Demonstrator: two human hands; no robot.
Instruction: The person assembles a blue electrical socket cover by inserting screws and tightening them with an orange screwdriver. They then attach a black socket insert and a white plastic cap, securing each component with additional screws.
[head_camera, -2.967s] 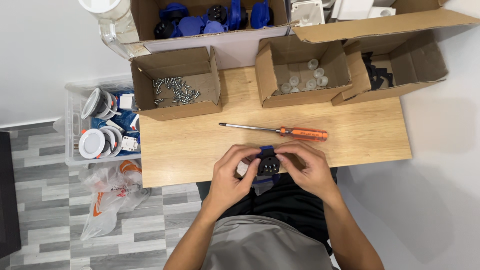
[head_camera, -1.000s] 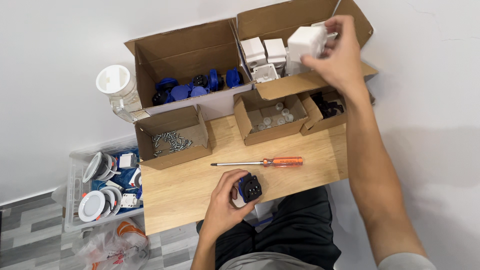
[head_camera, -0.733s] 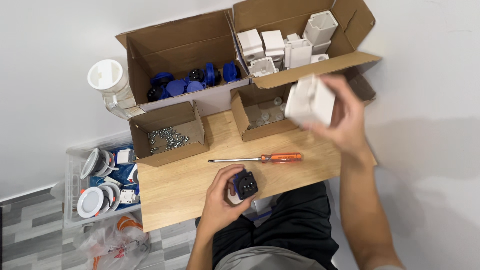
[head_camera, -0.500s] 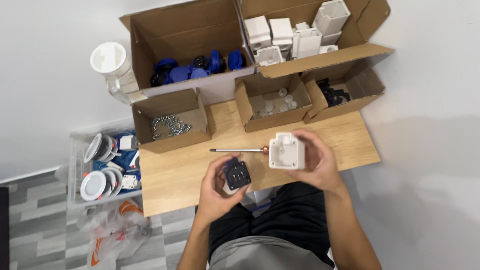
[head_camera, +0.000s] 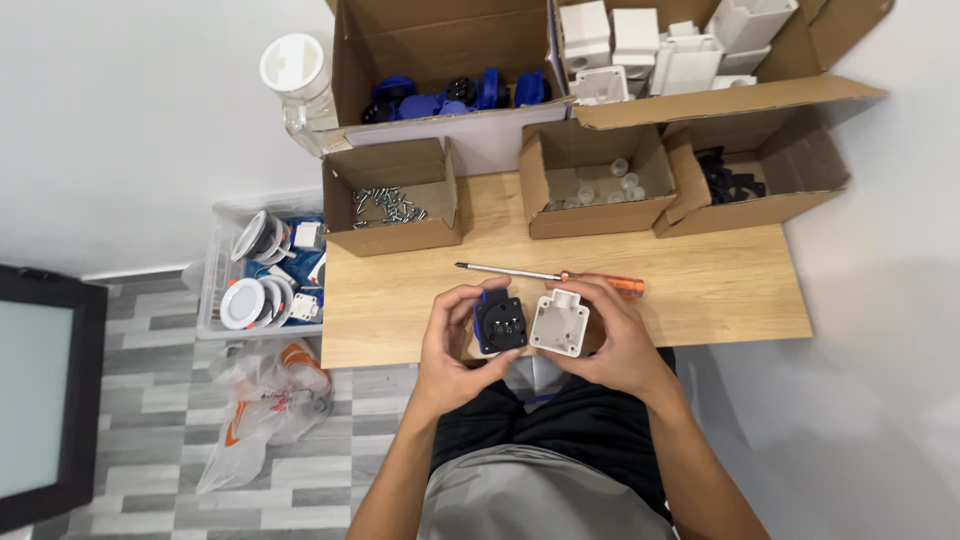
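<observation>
Centre frame, over the table's near edge: your left hand (head_camera: 452, 345) grips the blue-and-black round plastic socket insert (head_camera: 500, 322), face up. It touches the white square plastic housing (head_camera: 559, 323) just right, open side up, clasped by your right hand (head_camera: 615, 345). Undersides hidden by fingers. Orange-handled screwdriver (head_camera: 560, 277) lies just above, handle partly covered.

Orange-handled screwdriver (head_camera: 560, 277) on wooden table (head_camera: 720, 290), box of screws (head_camera: 392, 207), plastic bin (head_camera: 262, 270) beside.
</observation>
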